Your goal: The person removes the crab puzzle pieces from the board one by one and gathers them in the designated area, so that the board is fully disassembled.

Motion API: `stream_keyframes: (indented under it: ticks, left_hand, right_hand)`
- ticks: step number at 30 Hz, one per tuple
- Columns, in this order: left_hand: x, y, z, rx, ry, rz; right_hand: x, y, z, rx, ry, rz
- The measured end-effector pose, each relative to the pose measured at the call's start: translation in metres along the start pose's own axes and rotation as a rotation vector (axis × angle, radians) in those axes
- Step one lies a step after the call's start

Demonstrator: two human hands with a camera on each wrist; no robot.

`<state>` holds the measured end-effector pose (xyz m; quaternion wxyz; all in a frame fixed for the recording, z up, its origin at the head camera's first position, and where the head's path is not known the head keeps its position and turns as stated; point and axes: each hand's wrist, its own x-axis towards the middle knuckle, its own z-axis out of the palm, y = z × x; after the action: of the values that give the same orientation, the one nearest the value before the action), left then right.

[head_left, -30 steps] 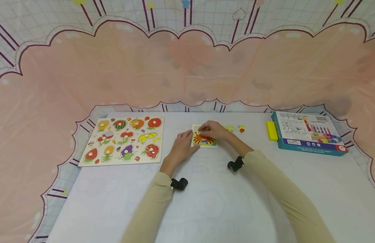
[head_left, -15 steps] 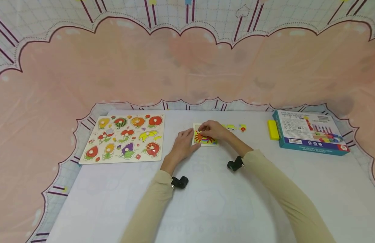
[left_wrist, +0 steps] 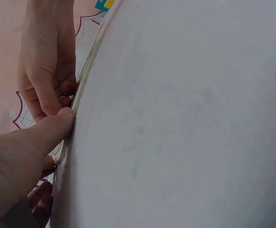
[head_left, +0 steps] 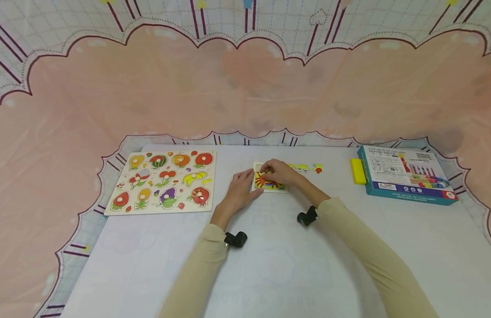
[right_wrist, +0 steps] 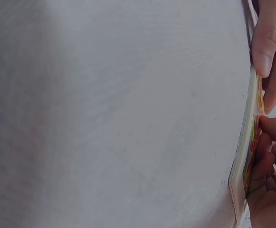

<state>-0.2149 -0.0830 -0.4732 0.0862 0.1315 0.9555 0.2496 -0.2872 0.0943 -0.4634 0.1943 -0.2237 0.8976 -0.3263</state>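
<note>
A left hand (head_left: 239, 190), fingers extended, touches a small cream-edged rectangular red-sun picture board (head_left: 270, 187), and a right hand (head_left: 280, 171) rests bent fingers on it, any pinch unclear

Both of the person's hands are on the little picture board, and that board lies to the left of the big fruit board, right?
Not quite: the little picture board lies to the right of the big fruit board, as the head view shows. The left hand and right hand are indeed both on it.
</note>
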Motion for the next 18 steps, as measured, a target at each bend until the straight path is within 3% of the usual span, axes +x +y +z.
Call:
stream_keyframes:
  ticks: [6, 18]
  left_hand:
    - [-0.001, -0.0016, 0.001, -0.027, 0.006, 0.012]
    - [-0.0024, -0.0011, -0.0008, -0.041, 0.009, 0.013]
  right_hand:
    - [0.0, -0.0003, 0.0008, 0.013, -0.016, 0.023]
    - [-0.0017, -0.003, 0.0003, 0.0, -0.01, -0.04]
